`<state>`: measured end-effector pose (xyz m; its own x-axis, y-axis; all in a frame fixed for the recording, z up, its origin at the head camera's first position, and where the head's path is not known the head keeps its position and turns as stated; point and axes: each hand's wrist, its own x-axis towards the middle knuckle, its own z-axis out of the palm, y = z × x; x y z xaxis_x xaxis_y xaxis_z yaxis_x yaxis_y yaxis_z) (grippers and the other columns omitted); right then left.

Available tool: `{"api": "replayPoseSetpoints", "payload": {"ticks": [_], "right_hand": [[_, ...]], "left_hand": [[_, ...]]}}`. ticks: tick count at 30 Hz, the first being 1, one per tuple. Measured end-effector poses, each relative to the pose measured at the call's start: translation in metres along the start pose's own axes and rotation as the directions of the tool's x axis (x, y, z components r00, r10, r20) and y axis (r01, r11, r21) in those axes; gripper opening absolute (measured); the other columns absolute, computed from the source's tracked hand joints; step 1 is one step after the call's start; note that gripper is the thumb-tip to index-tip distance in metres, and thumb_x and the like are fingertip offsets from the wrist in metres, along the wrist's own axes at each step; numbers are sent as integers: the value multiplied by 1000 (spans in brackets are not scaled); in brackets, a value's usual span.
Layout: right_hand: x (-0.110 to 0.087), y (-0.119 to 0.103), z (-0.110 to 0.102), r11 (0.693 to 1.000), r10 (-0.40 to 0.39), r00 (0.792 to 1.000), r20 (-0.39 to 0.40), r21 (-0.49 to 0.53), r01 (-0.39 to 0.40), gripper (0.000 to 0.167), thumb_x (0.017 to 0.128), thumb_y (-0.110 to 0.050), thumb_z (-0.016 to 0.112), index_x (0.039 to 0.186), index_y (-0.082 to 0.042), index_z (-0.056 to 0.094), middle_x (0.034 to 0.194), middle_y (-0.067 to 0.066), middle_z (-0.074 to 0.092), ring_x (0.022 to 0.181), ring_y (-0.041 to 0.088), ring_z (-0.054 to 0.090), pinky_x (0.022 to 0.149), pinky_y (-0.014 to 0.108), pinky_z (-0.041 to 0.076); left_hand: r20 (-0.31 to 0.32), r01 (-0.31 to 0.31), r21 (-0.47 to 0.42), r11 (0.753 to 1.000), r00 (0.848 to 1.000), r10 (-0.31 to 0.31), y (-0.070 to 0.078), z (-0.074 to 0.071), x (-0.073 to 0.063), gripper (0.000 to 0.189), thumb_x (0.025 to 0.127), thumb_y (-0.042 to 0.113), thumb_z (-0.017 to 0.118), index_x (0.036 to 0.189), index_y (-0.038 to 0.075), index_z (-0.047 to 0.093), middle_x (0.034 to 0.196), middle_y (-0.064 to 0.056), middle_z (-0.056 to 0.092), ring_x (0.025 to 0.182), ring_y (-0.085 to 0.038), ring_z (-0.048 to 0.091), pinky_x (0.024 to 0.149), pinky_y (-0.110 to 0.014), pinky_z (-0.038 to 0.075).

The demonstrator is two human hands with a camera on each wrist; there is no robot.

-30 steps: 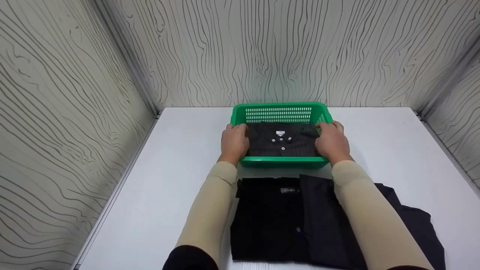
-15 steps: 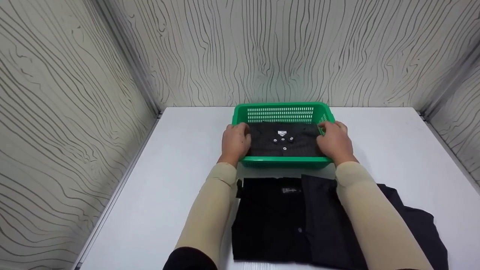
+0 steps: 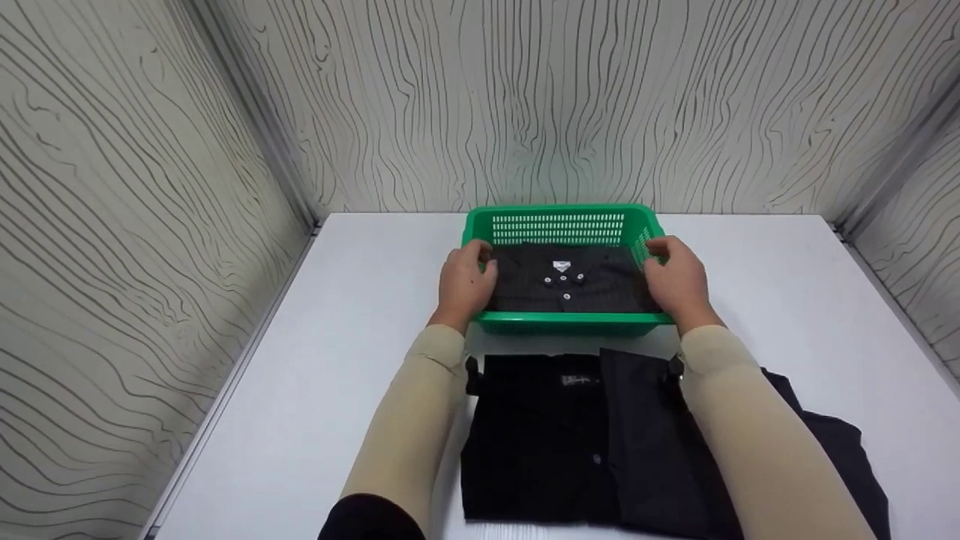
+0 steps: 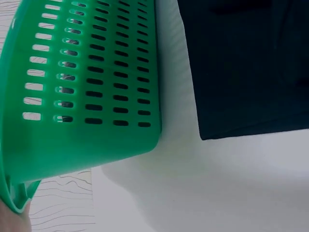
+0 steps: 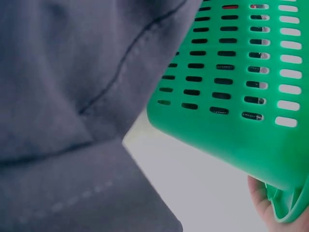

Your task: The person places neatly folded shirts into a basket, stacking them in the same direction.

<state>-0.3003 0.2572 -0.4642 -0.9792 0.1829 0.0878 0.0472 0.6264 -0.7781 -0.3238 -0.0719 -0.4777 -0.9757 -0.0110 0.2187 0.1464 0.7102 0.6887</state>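
A green plastic basket [image 3: 570, 318] stands at the back of the table, with a folded dark shirt [image 3: 525, 289] lying inside, its white label and pale buttons facing up. My left hand [image 3: 465, 283] holds the basket's left side at the rim, thumb toward the inside. On the opposite side my right hand [image 3: 679, 281] holds the right rim, thumb and forefinger a little apart. The right wrist view shows fingers [image 5: 260, 195] beneath the basket's end handle. In front lies a black shirt [image 3: 536, 442], its right part folded over and partly hidden by my right forearm.
The white tabletop [image 3: 330, 337] runs out to both sides of the basket. A wood-grain patterned wall [image 3: 405, 112] rises behind it, with similar panels at left and right. Dark fabric [image 5: 63, 121] fills the left of the right wrist view.
Both hands have shifted slightly outward, and the thumbs have loosened away from the forefingers. The basket and both shirts look the same.
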Motion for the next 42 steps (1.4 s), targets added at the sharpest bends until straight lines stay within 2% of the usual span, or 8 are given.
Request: {"api": "replayPoseSetpoints", "payload": {"ticks": [7,12,18,21,28,33,37,42], "right_hand": [[-8,-2,-6,991,-28,994,-102,125,41,36,106,-19,40,133,-5,58,132,13,59,133,31,46,111,53,35],[-14,-1,-14,988,-91,989,-118,112,105,33,106,-19,41,127,-4,61,127,13,61,123,29,52,108,50,39],[-32,9,-34,983,-161,986,-47,83,164,37,106,-24,41,131,-3,58,130,15,60,126,33,51,104,54,41],[-48,17,-45,984,-163,987,-2,75,163,39,107,-27,43,135,-2,56,131,18,59,127,36,49,104,57,40],[-95,44,-71,991,-136,987,86,0,136,45,107,-30,48,141,0,49,136,24,55,126,40,50,97,54,39],[-127,68,-88,993,-95,990,107,-65,102,49,107,-31,51,144,1,46,140,26,52,123,42,51,94,50,39],[-148,86,-100,994,-49,993,107,-96,59,52,106,-28,50,146,5,41,138,33,49,123,49,49,93,59,37],[-166,105,-113,992,39,993,110,-127,-25,58,107,-29,49,147,9,36,137,39,44,123,56,45,92,65,36]], "left_hand": [[44,82,-212,974,996,-74,-3,-10,1,25,102,27,59,123,14,62,111,1,65,102,-15,59,89,-37,51],[71,85,-197,977,995,-72,-1,-15,-3,25,101,26,60,123,14,62,114,0,65,105,-15,59,92,-37,50],[92,93,-172,981,993,-78,6,-21,-15,26,102,24,59,126,12,61,123,-5,64,112,-16,57,99,-37,48],[67,61,-144,988,996,-52,10,-23,-26,27,102,23,59,126,12,62,123,-3,63,114,-15,56,100,-36,47],[27,-116,-139,984,992,121,26,-21,-69,24,100,18,63,123,13,64,117,0,62,108,-15,59,92,-33,50],[105,-90,-230,969,988,116,38,-16,-101,24,98,17,67,122,14,64,113,2,62,99,-12,59,84,-31,52],[239,-31,-275,961,966,100,44,-7,-122,27,98,20,67,124,13,63,107,3,63,90,-11,59,80,-32,52],[432,26,-262,965,897,93,54,13,-144,30,99,35,66,124,18,65,100,11,64,85,-6,60,78,-32,51]]}}
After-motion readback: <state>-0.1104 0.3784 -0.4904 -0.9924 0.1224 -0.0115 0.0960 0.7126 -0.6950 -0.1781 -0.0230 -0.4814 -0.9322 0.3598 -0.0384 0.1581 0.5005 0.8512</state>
